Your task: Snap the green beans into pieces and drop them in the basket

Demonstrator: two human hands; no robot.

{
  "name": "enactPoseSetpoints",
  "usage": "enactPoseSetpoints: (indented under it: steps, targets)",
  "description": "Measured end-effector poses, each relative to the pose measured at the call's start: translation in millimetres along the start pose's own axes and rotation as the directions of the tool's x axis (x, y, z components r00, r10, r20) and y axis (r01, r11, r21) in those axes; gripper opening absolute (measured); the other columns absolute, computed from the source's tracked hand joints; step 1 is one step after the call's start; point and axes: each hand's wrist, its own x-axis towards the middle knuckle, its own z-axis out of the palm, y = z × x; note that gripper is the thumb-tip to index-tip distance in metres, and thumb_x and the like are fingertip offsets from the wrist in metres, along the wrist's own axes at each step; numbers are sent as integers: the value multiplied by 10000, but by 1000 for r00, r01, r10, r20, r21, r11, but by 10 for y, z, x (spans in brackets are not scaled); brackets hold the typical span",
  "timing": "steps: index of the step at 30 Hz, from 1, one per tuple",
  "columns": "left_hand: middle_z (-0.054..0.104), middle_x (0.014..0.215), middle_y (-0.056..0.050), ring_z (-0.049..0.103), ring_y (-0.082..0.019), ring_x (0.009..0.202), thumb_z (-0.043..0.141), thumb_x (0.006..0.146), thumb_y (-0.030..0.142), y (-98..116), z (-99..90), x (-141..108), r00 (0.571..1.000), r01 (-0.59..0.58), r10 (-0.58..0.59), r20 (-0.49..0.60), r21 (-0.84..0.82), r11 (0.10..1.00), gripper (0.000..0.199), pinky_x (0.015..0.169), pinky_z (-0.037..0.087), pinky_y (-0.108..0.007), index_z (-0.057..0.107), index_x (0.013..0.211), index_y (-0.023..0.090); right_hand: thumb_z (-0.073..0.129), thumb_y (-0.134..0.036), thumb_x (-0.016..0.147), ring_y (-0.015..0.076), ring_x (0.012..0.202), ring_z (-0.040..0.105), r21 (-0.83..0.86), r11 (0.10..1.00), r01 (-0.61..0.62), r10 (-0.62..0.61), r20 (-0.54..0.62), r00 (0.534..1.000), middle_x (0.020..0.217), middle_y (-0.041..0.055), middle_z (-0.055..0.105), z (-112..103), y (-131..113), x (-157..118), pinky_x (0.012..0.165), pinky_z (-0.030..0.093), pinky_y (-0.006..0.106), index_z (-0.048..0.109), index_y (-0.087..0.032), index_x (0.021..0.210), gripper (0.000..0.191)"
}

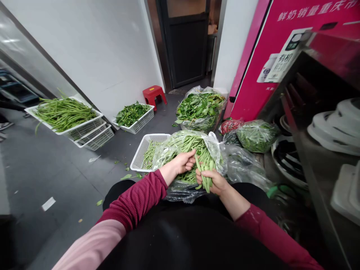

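A clear plastic bag (pixel 163 152) full of green beans (pixel 189 142) rests open in front of my lap. Over its right part, my right hand (pixel 215 180) is wrapped round a bunch of green beans (pixel 206 172). My left hand (pixel 184 162) is just left of that bunch, its fingers closed with thumb and forefinger pinched near the upper end of a bean; whether it grips that bean is too small to tell. Left of the bag, a white basket (pixel 137 153) holds some loose green beans.
Stacked white baskets (pixel 95 137) with long green stalks stand left, near a basket of leaves (pixel 140 123) and a red stool (pixel 153 92). Bagged leafy greens (pixel 201 108) lie ahead, more (pixel 257 135) to the right. A metal shelf (pixel 317 168) stands at right.
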Motion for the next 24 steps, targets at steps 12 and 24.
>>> enactPoseSetpoints:
  steps: [12, 24]
  targets:
    - [368, 447, 81, 257, -9, 326, 612, 659, 419, 61, 129, -149, 770, -547, 599, -220, 256, 797, 339, 328, 154, -147, 405, 625, 153, 612, -209, 654, 61, 432, 431, 37, 992, -125, 129, -176, 976, 537, -31, 484, -26, 17, 11, 421, 340, 198, 569, -124, 691, 102]
    - [586, 590, -27, 500, -90, 511, 585, 692, 377, -281, 428, -832, 610, -542, 792, -3, 728, 420, 246, 507, 396, -218, 583, 620, 142, 559, -182, 688, 81, 402, 504, 105, 993, -47, 89, -439, 894, 472, -12, 555, -156, -40, 155, 417, 418, 188, 553, -144, 608, 89]
